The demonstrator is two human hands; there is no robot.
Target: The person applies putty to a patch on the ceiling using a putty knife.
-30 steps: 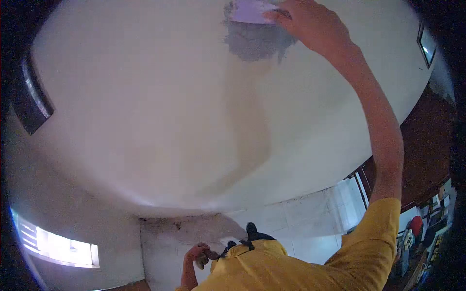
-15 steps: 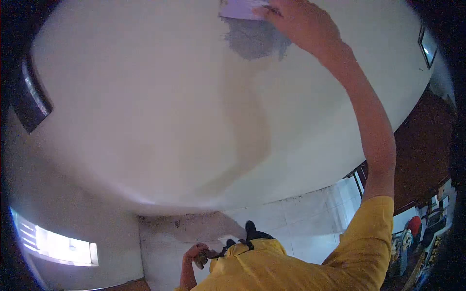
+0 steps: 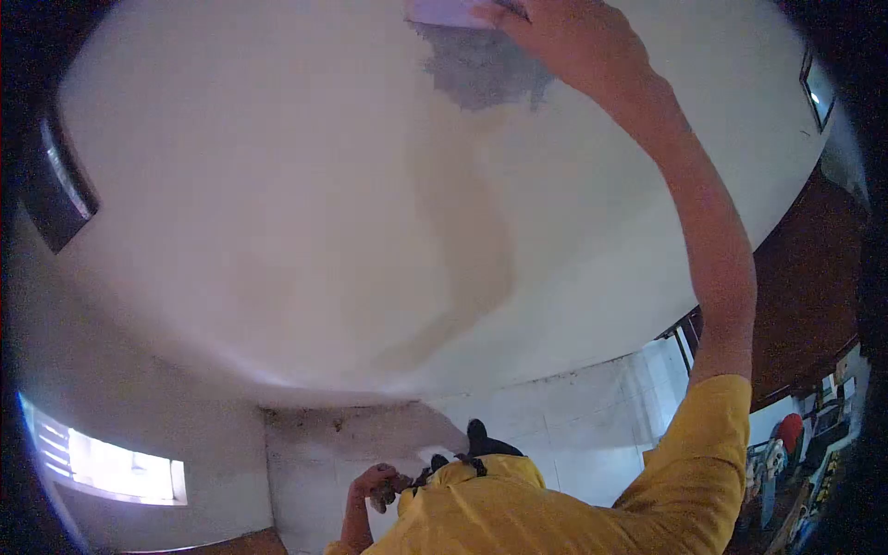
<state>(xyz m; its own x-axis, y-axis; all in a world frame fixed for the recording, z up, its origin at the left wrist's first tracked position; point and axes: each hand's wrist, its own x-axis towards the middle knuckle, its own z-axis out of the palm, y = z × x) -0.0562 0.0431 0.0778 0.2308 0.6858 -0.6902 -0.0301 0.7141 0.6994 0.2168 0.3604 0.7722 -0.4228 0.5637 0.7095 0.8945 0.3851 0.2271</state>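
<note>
Right hand (image 3: pixel 583 46) raised, its grip closed on the right end of a flat purple tool (image 3: pixel 447 11) at the top of a gray wall patch (image 3: pixel 481 69). Left hand (image 3: pixel 377 481), low, looks curled; its hold is unclear.

A thin, flat, pale purple sheet-like tool (image 3: pixel 449 13) lies broadside against the off-white wall (image 3: pixel 277 185), its straight lower edge slightly tilted, its top out of view. Just below, touching it, spreads a matte grey patch (image 3: pixel 486 69) with ragged edges.
</note>
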